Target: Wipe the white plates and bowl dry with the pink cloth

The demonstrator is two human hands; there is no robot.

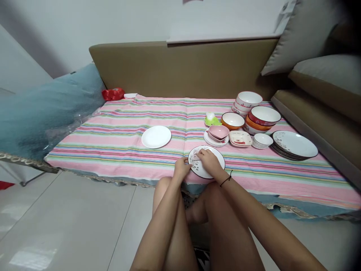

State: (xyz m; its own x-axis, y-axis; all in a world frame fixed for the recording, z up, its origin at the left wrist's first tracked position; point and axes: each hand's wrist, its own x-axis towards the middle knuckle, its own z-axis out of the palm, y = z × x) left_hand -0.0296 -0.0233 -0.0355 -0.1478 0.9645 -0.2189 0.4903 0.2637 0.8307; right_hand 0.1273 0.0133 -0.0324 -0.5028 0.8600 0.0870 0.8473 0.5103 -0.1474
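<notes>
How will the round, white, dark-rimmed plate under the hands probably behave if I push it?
The round, white, dark-rimmed plate looks like glazed ceramic, so it is probably stiff and breakable. Lying flat on the striped pink fabric, it would likely slide rather than roll. It lies near the fabric's front edge, so might tip off there.

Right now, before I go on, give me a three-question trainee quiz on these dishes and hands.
1. Multiple choice: what colour are the nested bowls sitting on the small plates? A black, B pink, C blue.
2. True or false: the plain white plate lies to the right of the patterned plate under the hands.
3. Fill in: the left hand touches the patterned plate's ____.

Key: 1 B; 2 false; 3 rim.
</notes>
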